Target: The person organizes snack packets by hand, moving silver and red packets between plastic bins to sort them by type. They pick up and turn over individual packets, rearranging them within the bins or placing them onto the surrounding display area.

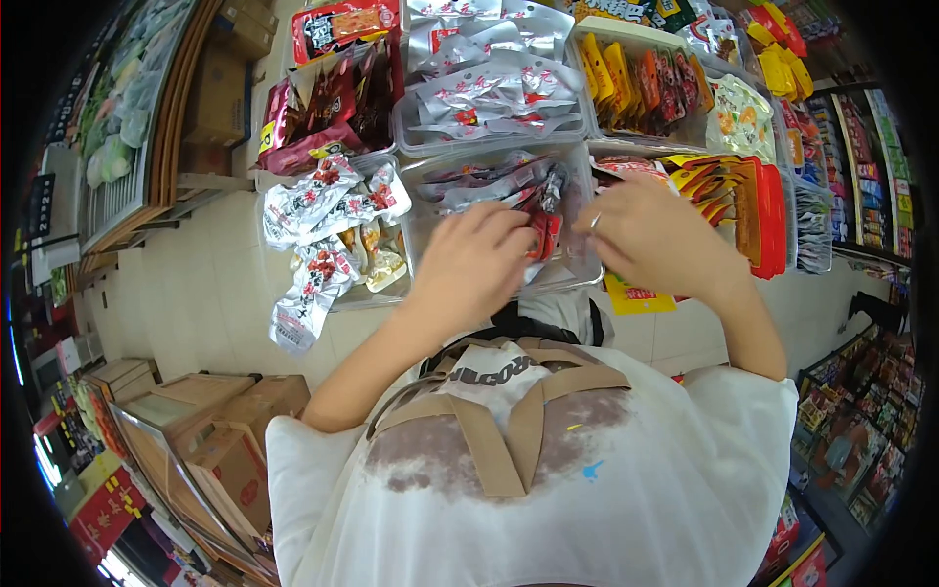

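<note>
A clear plastic bin (pixel 587 256) sits in front of me with silver-and-dark snack packets (pixel 479 186) in it. My left hand (pixel 474 259) reaches over its near left part, fingers curled down onto the packets. A red-and-dark snack packet (pixel 546 235) stands at those fingertips; their exact grip is partly hidden. At the bin's right wall is my right hand (pixel 653 235), its fingers bent together in a pinch and a ring on one of them. Whatever lies between these fingers cannot be made out.
Silver pouches (pixel 318 215) spill over the left bin. Behind stand bins of silver packets (pixel 489 93), maroon packets (pixel 342 98) and yellow-and-red packets (pixel 646 83). A red container (pixel 768 215) borders the right. Cardboard boxes (pixel 230 450) and a vegetable rack (pixel 127 108) are at the left.
</note>
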`<state>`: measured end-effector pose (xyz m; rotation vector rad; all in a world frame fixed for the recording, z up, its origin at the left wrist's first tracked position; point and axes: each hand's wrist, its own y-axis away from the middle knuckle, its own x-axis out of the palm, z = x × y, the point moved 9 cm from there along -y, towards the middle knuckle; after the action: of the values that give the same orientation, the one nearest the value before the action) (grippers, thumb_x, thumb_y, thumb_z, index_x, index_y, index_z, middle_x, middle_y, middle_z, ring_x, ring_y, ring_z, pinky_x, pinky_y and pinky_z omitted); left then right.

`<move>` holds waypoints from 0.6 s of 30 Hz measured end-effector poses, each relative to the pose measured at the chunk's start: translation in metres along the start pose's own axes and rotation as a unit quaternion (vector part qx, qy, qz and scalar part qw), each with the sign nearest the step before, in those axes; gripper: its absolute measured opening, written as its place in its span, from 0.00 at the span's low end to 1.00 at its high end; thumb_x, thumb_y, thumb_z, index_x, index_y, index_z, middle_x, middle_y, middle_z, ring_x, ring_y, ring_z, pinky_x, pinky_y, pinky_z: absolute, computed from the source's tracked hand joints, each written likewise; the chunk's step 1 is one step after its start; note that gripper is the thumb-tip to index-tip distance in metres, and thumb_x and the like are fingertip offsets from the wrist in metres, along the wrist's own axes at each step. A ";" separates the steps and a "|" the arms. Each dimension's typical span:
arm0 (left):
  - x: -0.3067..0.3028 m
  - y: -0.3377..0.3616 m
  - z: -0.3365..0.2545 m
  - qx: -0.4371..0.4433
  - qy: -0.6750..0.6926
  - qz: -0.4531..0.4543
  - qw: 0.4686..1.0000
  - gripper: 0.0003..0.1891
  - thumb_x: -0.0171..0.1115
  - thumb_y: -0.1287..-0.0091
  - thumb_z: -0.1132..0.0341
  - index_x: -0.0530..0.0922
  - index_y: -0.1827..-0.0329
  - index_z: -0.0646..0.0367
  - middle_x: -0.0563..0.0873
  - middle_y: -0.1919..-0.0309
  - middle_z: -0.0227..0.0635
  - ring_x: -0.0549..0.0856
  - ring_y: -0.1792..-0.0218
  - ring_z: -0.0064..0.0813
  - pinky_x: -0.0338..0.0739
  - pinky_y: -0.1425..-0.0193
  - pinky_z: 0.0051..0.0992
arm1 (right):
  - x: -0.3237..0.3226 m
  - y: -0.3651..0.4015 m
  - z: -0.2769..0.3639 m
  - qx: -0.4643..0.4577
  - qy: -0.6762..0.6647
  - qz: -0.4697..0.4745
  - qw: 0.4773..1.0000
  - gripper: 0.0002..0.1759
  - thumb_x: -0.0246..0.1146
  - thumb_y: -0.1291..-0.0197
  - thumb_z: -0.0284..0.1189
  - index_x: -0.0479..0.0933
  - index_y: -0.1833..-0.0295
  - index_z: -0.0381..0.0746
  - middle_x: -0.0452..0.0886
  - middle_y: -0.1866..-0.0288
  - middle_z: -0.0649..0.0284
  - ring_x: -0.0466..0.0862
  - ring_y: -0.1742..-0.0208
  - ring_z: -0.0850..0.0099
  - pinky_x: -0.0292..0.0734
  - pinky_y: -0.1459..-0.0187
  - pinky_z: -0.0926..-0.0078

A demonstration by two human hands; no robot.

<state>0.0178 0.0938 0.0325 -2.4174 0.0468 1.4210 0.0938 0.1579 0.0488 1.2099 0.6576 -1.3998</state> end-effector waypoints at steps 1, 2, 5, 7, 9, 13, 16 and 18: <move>-0.011 0.009 0.012 -0.048 0.021 -0.012 0.999 0.11 0.64 0.48 0.71 0.78 0.61 0.56 0.81 0.58 0.34 0.78 0.50 0.34 0.71 0.52 0.33 | 0.017 -0.001 0.007 -0.010 0.003 0.075 0.997 0.08 0.57 0.47 0.27 0.78 0.62 0.38 0.81 0.61 0.60 0.78 0.52 0.61 0.64 0.40 0.58; -0.019 0.018 0.017 -0.051 0.019 -0.012 0.998 0.11 0.64 0.48 0.71 0.78 0.61 0.56 0.81 0.58 0.34 0.78 0.50 0.34 0.71 0.52 0.33 | 0.024 -0.005 0.012 -0.014 0.002 0.075 0.997 0.08 0.57 0.47 0.27 0.78 0.62 0.38 0.81 0.61 0.60 0.78 0.52 0.61 0.64 0.40 0.58; -0.045 0.040 0.035 -0.110 0.062 -0.039 0.991 0.10 0.61 0.48 0.75 0.79 0.62 0.59 0.82 0.60 0.36 0.80 0.56 0.37 0.73 0.52 0.33 | 0.051 -0.017 0.028 -0.060 0.042 0.106 0.992 0.07 0.56 0.50 0.27 0.78 0.67 0.37 0.81 0.67 0.57 0.80 0.58 0.60 0.63 0.39 0.55; -0.075 0.053 0.040 -0.154 0.025 -0.092 0.983 0.10 0.59 0.46 0.78 0.79 0.61 0.62 0.83 0.61 0.39 0.81 0.58 0.37 0.74 0.52 0.31 | 0.074 -0.021 0.026 -0.039 0.037 0.200 0.978 0.07 0.56 0.52 0.27 0.77 0.70 0.35 0.80 0.72 0.53 0.81 0.64 0.58 0.66 0.42 0.57; -0.095 0.071 0.050 -0.187 0.022 -0.136 0.973 0.09 0.59 0.46 0.77 0.79 0.61 0.61 0.83 0.62 0.38 0.82 0.59 0.37 0.74 0.54 0.31 | 0.079 -0.024 0.028 -0.049 0.014 0.194 0.980 0.08 0.56 0.52 0.27 0.77 0.71 0.35 0.79 0.75 0.53 0.80 0.66 0.57 0.67 0.44 0.58; -0.117 0.107 0.073 -0.277 0.021 -0.198 0.940 0.08 0.58 0.44 0.79 0.79 0.62 0.62 0.84 0.64 0.37 0.82 0.61 0.35 0.74 0.56 0.29 | 0.093 -0.032 0.034 -0.078 -0.050 0.233 0.968 0.14 0.53 0.47 0.33 0.78 0.65 0.34 0.81 0.70 0.50 0.80 0.62 0.55 0.69 0.50 0.58; -0.121 0.113 0.073 -0.273 -0.001 -0.198 0.941 0.08 0.58 0.44 0.79 0.80 0.61 0.61 0.84 0.64 0.37 0.82 0.62 0.34 0.74 0.56 0.28 | 0.086 -0.034 0.041 -0.087 -0.109 0.196 0.971 0.20 0.52 0.41 0.41 0.77 0.60 0.33 0.80 0.64 0.48 0.78 0.57 0.53 0.68 0.48 0.59; -0.124 0.116 0.073 -0.278 -0.004 -0.203 0.939 0.08 0.58 0.43 0.78 0.80 0.61 0.61 0.84 0.63 0.38 0.82 0.62 0.35 0.74 0.56 0.28 | 0.092 -0.032 0.044 -0.086 -0.115 0.190 0.971 0.24 0.51 0.40 0.45 0.77 0.59 0.33 0.80 0.62 0.48 0.78 0.55 0.52 0.68 0.47 0.60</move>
<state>-0.1284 -0.0107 0.0750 -2.6187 -0.9200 1.3724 0.0638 0.0913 -0.0289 0.9576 0.3519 -1.1132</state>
